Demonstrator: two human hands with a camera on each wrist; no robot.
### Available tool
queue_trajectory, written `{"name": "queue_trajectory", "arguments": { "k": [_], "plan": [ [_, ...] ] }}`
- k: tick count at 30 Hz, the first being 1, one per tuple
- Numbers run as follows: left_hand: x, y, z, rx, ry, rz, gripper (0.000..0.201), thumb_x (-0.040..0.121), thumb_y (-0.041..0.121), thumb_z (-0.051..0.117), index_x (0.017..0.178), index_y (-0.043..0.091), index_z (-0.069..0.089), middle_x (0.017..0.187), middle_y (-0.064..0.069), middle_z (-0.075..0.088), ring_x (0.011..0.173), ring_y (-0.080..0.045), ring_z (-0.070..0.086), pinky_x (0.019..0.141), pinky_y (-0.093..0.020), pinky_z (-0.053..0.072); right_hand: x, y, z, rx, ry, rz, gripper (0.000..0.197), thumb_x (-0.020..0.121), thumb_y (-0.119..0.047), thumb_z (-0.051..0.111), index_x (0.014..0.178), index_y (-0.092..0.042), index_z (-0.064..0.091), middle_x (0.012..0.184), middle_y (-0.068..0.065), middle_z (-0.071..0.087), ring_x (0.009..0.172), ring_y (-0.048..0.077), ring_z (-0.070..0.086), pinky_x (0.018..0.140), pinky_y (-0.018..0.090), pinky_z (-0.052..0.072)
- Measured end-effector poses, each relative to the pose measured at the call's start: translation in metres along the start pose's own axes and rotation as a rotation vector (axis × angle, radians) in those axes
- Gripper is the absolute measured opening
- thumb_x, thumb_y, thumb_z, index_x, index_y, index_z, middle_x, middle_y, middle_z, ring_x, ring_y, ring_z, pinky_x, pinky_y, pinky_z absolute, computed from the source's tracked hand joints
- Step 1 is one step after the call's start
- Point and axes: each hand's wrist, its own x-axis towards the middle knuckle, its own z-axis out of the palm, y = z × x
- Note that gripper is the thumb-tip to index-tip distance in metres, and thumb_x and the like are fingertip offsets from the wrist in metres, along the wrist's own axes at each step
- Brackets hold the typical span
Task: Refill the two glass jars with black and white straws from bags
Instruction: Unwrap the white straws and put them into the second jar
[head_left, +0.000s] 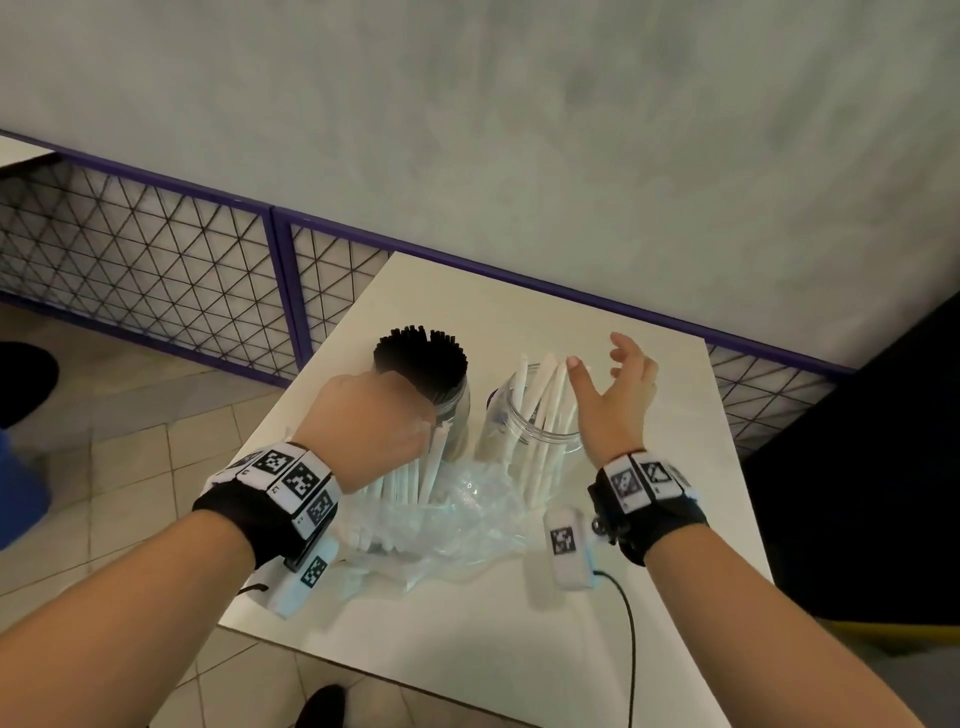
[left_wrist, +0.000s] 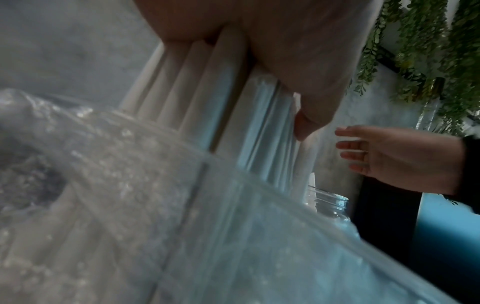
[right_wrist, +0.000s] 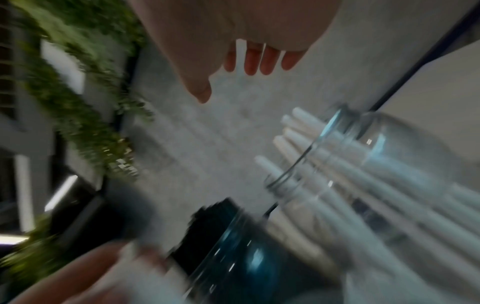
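Gripping a bundle of white straws (head_left: 415, 470), your left hand (head_left: 374, 421) has its fingers curled round their upper ends, just in front of the black-straw jar (head_left: 447, 384).

Item, bundle: long axis near upright, tilted slightly; lower ends still inside the clear plastic bag (head_left: 467, 514), which lies crumpled on the tabletop (head_left: 519, 623) between your wrists. The left wrist view shows the straws running side by side from your palm down into the bag's open mouth.

Item, white-straw jar (head_left: 535, 426): stands to the right of the bundle, just beyond the bag, mouth open and up. It holds a partial fill of white straws leaning toward the far rim, so the near side of the mouth looks free. By my reading, the move is up, then right and down, keeping the axis vertical.

Item, right hand (head_left: 615, 400): spread, fingers relaxed, holding nothing. It hovers beside the jar's right rim, thumb close to the tips of the leaning straws; whether it touches them cannot be told. It is the nearer hand to that jar and well placed to steady it or to guide straws in.

Item, black-straw jar: packed full and appears done. It stands close to the left of the clear jar.

Obstacles: bag film may drag on the straw ends during the lift; leaning straws crowd the far side of the mouth; a wrist cable (head_left: 628, 639) trails across the near tabletop.
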Motion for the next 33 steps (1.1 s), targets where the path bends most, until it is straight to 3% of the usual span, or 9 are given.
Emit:
{"name": "queue_trajectory", "arguments": {
  "k": [3, 6, 8, 12, 16, 19, 22, 29, 33],
  "plan": [
    [-0.001, 0.000, 0.000, 0.003, -0.007, 0.006, 0.039, 0.079, 0.058, 0.033, 0.099, 0.043, 0.063, 0.103, 0.017, 0.057, 0.092, -0.011, 0.055, 0.087, -0.036, 0.037, -0.047, -0.021, 0.002, 0.215, -0.280, -0.009, 0.038, 0.089, -0.017, 0.062, 0.123, -0.024, 0.046, 0.116, -0.002, 0.050, 0.102, 0.013, 0.052, 0.087, 0.023, 0.049],
    [-0.001, 0.000, -0.001, 0.020, -0.020, 0.006, 0.042, 0.078, 0.060, 0.032, 0.105, 0.043, 0.060, 0.107, 0.018, 0.056, 0.097, -0.012, 0.055, 0.089, -0.035, 0.035, -0.092, -0.031, 0.020, 0.364, -0.642, 0.125, 0.051, 0.088, -0.007, 0.062, 0.129, -0.026, 0.040, 0.119, -0.007, 0.051, 0.106, 0.007, 0.053, 0.082, 0.012, 0.048],
    [-0.002, 0.000, -0.001, 0.018, -0.022, 0.008, 0.050, 0.078, 0.064, 0.031, 0.114, 0.040, 0.055, 0.114, 0.016, 0.057, 0.103, -0.013, 0.056, 0.091, -0.037, 0.037, -0.109, -0.030, 0.035, 0.422, -0.744, 0.179, 0.062, 0.087, -0.005, 0.064, 0.136, -0.026, 0.034, 0.122, -0.014, 0.048, 0.112, 0.005, 0.050, 0.087, 0.013, 0.047],
    [-0.007, 0.002, -0.005, -0.011, -0.055, -0.006, 0.075, 0.072, 0.078, 0.031, 0.132, 0.034, 0.040, 0.124, 0.011, 0.058, 0.112, -0.014, 0.054, 0.097, -0.038, 0.035, -0.115, -0.023, 0.061, 0.383, -0.773, 0.196, 0.076, 0.081, -0.010, 0.071, 0.142, -0.027, 0.029, 0.131, -0.009, 0.048, 0.121, 0.009, 0.048, 0.094, 0.018, 0.041],
    [-0.013, 0.007, -0.007, -0.008, -0.088, -0.010, 0.089, 0.062, 0.084, 0.036, 0.135, 0.033, 0.035, 0.123, 0.011, 0.057, 0.113, -0.013, 0.052, 0.099, -0.035, 0.033, -0.114, -0.021, 0.075, 0.466, -0.738, 0.238, 0.085, 0.067, -0.006, 0.078, 0.138, -0.021, 0.034, 0.125, 0.003, 0.056, 0.113, 0.015, 0.058, 0.097, 0.035, 0.050],
    [-0.018, 0.006, -0.007, -0.002, -0.068, 0.007, 0.079, 0.065, 0.077, 0.041, 0.131, 0.034, 0.041, 0.120, 0.011, 0.057, 0.110, -0.014, 0.053, 0.098, -0.034, 0.033, -0.111, -0.018, 0.078, 0.478, -0.722, 0.227, 0.065, 0.064, 0.001, 0.080, 0.119, -0.018, 0.051, 0.106, -0.001, 0.063, 0.096, 0.010, 0.062, 0.082, 0.029, 0.054],
    [-0.021, -0.001, -0.007, 0.010, -0.054, 0.042, 0.058, 0.072, 0.071, 0.039, 0.118, 0.039, 0.052, 0.115, 0.015, 0.057, 0.106, -0.013, 0.054, 0.095, -0.034, 0.032, -0.109, -0.017, 0.073, 0.478, -0.725, 0.230, 0.042, 0.067, 0.001, 0.080, 0.101, -0.011, 0.058, 0.091, -0.001, 0.063, 0.083, 0.010, 0.061, 0.070, 0.023, 0.051],
    [-0.022, -0.007, -0.007, 0.005, -0.052, 0.062, 0.050, 0.076, 0.070, 0.034, 0.108, 0.039, 0.055, 0.108, 0.018, 0.058, 0.102, -0.010, 0.053, 0.092, -0.031, 0.030, -0.104, -0.024, 0.072, 0.405, -0.793, 0.172, 0.041, 0.069, -0.003, 0.081, 0.104, -0.011, 0.060, 0.097, 0.003, 0.067, 0.087, 0.008, 0.063, 0.076, 0.022, 0.051],
    [-0.021, -0.006, -0.007, -0.001, -0.057, 0.054, 0.053, 0.074, 0.073, 0.035, 0.108, 0.037, 0.054, 0.108, 0.019, 0.059, 0.102, -0.010, 0.054, 0.093, -0.031, 0.031, -0.100, -0.028, 0.069, 0.369, -0.803, 0.169, 0.026, 0.073, -0.005, 0.078, 0.089, -0.020, 0.063, 0.086, -0.006, 0.066, 0.079, 0.004, 0.062, 0.073, 0.022, 0.050]
  ]
}}
